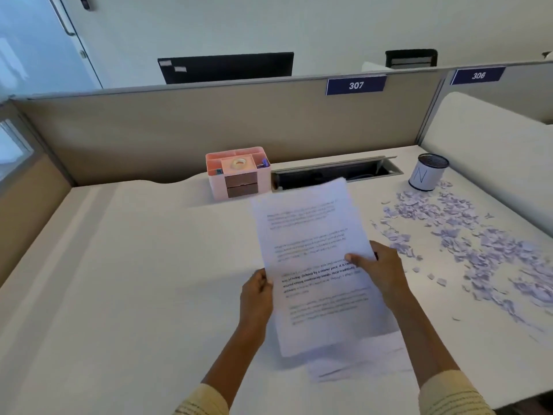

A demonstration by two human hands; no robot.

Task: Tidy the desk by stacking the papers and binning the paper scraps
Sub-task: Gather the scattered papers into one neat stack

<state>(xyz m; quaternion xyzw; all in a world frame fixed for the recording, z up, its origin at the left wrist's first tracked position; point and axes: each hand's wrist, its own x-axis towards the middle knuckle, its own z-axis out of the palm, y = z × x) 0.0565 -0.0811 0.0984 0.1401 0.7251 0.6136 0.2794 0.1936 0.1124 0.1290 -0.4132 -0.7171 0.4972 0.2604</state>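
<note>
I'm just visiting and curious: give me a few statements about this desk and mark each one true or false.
1. Both hands hold the papers. True: the left hand grips the left edge, the right hand the right edge.
2. The scraps are already in the bin. False: they lie scattered on the desk, right of the papers.
3. The bin stands at the desk's far right. True.
4. The organizer is blue. False: it is pink.
5. The sign above the organizer side reads 305. False: it reads 307.
</note>
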